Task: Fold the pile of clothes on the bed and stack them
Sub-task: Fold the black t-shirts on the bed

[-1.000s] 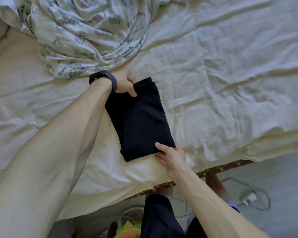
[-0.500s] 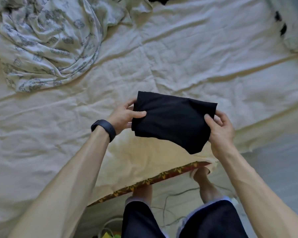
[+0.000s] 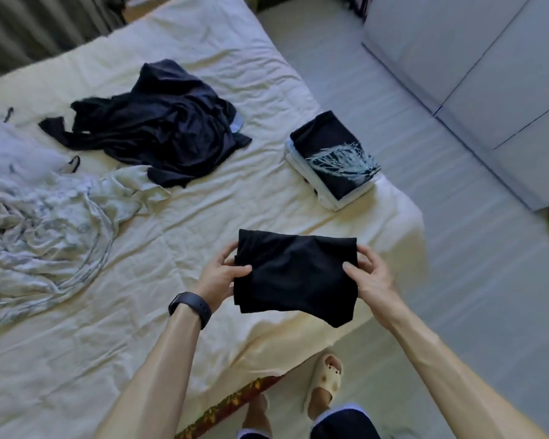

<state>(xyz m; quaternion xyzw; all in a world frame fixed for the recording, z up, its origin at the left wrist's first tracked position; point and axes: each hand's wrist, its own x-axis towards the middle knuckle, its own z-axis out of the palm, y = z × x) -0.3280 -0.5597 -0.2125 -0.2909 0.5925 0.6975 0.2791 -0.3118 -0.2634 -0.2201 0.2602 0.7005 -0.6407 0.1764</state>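
Note:
A folded black garment (image 3: 293, 274) hangs in the air above the bed's near corner. My left hand (image 3: 221, 278) pinches its left edge, thumb on top. My right hand (image 3: 370, 275) grips its right edge the same way. A stack of folded clothes (image 3: 332, 160), black with a pale print on top and white below, sits near the bed's right edge. A crumpled heap of dark clothes (image 3: 159, 125) lies further back on the cream bed sheet (image 3: 114, 312).
A rumpled pale patterned blanket (image 3: 42, 223) covers the bed's left side. Grey floor (image 3: 457, 248) runs along the right, with pale cabinet doors (image 3: 488, 74) beyond. My feet in cream sandals (image 3: 325, 380) stand at the bed's front edge.
Both hands lifted the folded black garment off the sheet and carried it rightward; my view swung up and right, bringing the folded stack and dark heap into sight.

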